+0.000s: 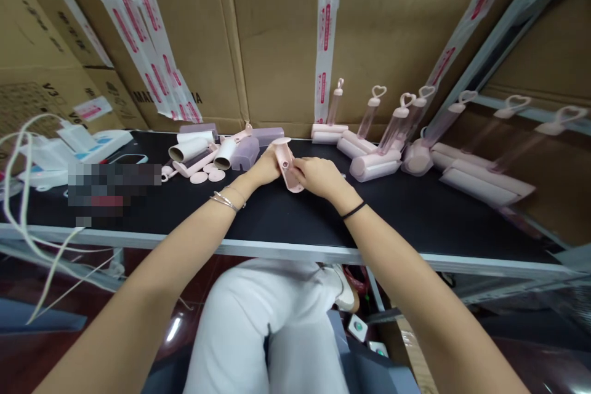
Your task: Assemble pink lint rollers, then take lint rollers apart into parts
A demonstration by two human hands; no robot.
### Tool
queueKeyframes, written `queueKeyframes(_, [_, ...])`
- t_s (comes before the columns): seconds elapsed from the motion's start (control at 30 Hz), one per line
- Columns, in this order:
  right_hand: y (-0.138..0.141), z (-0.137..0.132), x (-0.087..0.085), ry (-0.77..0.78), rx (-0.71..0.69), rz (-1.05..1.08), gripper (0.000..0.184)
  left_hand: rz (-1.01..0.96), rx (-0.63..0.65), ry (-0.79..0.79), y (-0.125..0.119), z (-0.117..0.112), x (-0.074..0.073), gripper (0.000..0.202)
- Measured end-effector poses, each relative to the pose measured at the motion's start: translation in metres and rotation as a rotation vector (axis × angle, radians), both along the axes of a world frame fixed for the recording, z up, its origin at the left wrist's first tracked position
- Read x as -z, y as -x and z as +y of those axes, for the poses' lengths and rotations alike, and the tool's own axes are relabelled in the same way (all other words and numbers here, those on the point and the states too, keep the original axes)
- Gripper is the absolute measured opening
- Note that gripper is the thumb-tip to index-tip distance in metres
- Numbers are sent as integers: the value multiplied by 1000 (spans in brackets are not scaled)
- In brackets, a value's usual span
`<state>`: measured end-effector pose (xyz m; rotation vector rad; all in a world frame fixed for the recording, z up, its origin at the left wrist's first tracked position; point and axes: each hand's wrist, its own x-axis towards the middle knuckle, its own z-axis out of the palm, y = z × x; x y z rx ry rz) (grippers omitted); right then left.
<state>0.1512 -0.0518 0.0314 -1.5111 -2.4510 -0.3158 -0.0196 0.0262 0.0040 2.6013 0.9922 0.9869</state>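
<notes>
Both of my hands hold one pink plastic lint-roller part (pixel 287 163) over the middle of the black table (pixel 415 215). My left hand (pixel 265 169) grips its left side with the fingers curled behind it. My right hand (pixel 317 176) is closed on its right side, fingers pressed against the piece. The part stands tilted, its wide cap end up and away from me. Just left of my hands lie white paper rolls (pixel 189 149), pink handles and small pink discs (pixel 207 173).
Several finished pink rollers with heart-topped handles (pixel 376 157) lie in a row at the back right. Taped cardboard boxes (pixel 277 37) wall the table's far side. White cords (pixel 28 209) and packets sit at the left. A metal shelf frame (pixel 508 24) rises on the right.
</notes>
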Motion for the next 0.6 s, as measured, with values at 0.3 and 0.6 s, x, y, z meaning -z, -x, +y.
queueKeyframes(0.3, [6,-2,5,-7,78,-74,40,28,-13,66,7,5,0,14])
queueKeyframes(0.6, [9,3,10,-39,120,-86,42,51,36,-91,3,15,2,8])
